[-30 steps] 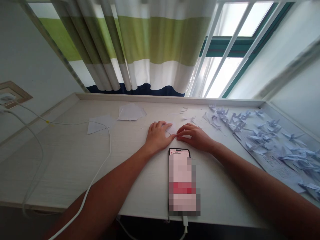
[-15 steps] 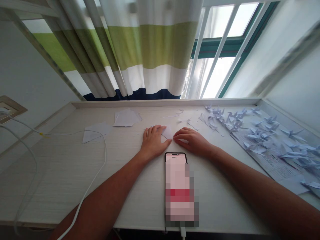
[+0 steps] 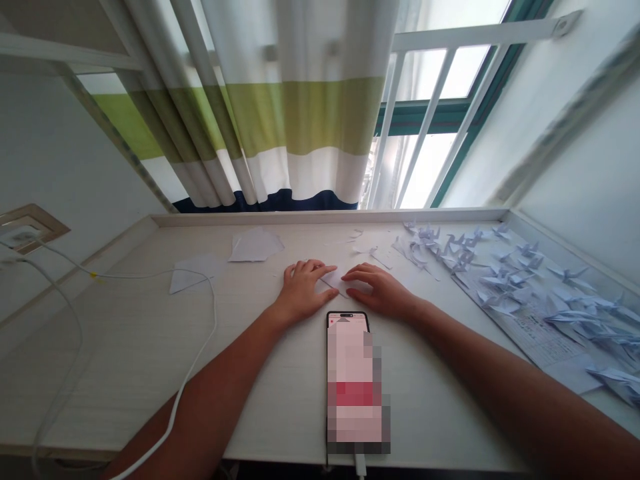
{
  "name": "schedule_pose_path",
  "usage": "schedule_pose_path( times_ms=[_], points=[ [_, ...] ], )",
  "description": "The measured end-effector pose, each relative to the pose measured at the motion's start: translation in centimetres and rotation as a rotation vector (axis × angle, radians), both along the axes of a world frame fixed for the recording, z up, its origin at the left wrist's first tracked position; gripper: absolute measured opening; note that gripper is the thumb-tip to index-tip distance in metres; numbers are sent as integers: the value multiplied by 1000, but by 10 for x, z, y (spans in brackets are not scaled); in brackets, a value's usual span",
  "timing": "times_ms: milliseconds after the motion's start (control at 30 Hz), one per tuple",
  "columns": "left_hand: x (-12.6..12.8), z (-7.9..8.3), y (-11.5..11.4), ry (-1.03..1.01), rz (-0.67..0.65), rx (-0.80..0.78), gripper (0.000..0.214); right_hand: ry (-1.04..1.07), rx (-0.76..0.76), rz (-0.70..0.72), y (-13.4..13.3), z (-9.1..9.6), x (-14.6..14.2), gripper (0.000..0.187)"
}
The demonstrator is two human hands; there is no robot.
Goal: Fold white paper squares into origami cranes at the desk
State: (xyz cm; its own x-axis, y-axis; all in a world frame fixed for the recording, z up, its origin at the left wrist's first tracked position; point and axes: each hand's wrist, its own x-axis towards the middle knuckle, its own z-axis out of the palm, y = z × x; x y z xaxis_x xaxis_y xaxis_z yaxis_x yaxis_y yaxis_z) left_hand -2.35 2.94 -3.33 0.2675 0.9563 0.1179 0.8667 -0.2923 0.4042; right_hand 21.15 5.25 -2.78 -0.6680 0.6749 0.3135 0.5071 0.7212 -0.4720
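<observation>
A small white folded paper [image 3: 334, 280] lies flat on the pale desk [image 3: 125, 347], just beyond the phone. My left hand [image 3: 303, 291] rests on its left side with fingers stretched out and flat. On its right side my right hand [image 3: 377, 289] lies palm down, with the fingers extended and pressing toward the paper's edge. The two hands almost meet over the paper, which they partly hide.
A phone [image 3: 354, 380] lies plugged in near the front edge. A white cable [image 3: 195, 360] loops across the left. Loose paper sheets [image 3: 254, 245] and scraps [image 3: 373, 248] lie behind the hands. Several folded paper cranes [image 3: 505, 280] cover the right side.
The view tilted upward, showing more curtain and window. My hands stayed on the paper, and the right hand slid left over it toward the left hand.
</observation>
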Motion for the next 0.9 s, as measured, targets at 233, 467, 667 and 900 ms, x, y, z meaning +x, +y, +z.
schedule_pose_path(
  times_ms=[233,467,667,900],
  points=[
    [-1,-1,4,16,0,73,39,37,-1,37,-2,5,2,34],
    [-3,1,3,-42,0,66,38,105,137,30,2,-3,0,22],
    [2,-1,1,-63,40,42,45,-84,312,115,1,-4,-3,23],
    [4,-7,-1,37,13,23,58,-175,317,196,-3,1,-3,25]
  ],
)
